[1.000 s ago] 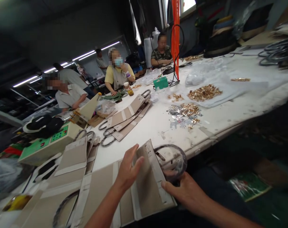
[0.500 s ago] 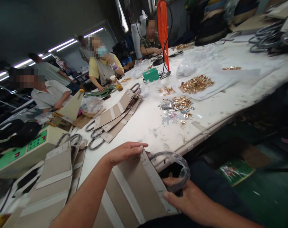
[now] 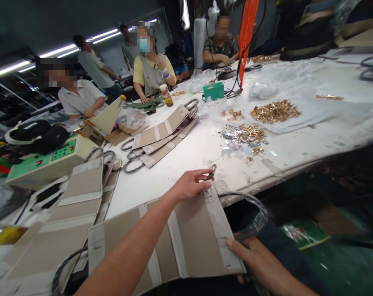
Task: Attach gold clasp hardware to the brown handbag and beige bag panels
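Observation:
A beige bag panel [image 3: 192, 230] with white strips and a plastic-wrapped handle [image 3: 260, 213] lies tilted in front of me. My left hand [image 3: 194, 185] is closed at its far corner, thumb on the face and fingers over the edge. A small metal clasp [image 3: 213, 169] sticks up by those fingertips; whether it is fixed to the panel I cannot tell. My right hand [image 3: 249, 253] grips the near right corner, thumb on top and fingers hidden underneath, beside the foot of the handle. A second dark handle [image 3: 63, 263] loops out at the panel's left end.
Stacked bag panels lie at the left [image 3: 81, 181] and further back [image 3: 162, 131]. Gold metal fittings [image 3: 275, 112] are heaped on the white table [image 3: 186, 160], near a green box [image 3: 213, 91] and an orange hanging strip [image 3: 247, 37]. A green-panelled machine [image 3: 51, 160] stands left. Several people sit or stand behind.
The view has turned left, so the scene sits further right. My left hand's fingers have bent at the panel's corner, and the metal clasp now shows there. My right hand still grips the panel.

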